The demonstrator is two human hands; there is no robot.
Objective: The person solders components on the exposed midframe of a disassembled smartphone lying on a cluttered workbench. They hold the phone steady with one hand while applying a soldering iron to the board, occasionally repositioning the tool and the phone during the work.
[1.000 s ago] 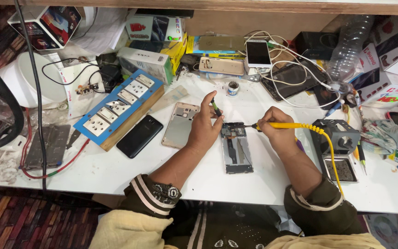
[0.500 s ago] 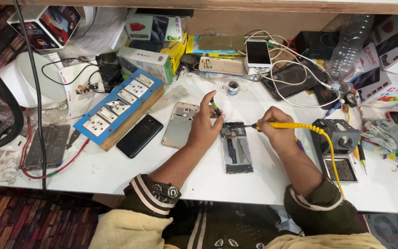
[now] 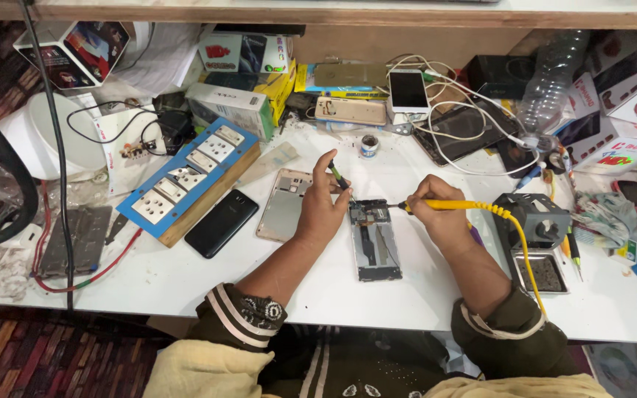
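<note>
The white counter (image 3: 186,284) is crowded along its back edge with boxes and cables, leaving bare room only toward the front edge. Centre, an opened phone (image 3: 374,239) lies flat — grey metal frame, dark circuit parts. The left hand (image 3: 322,206) pinches slim tweezers (image 3: 339,177); the right hand (image 3: 436,214) grips a yellow soldering iron (image 3: 451,206), tip at the phone's top. Nothing has shifted since the earlier frames.

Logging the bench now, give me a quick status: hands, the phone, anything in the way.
Left hand pinching tweezers. Right hand gripping yellow soldering iron, tip at opened phone. Nothing between hands and phone.
</note>
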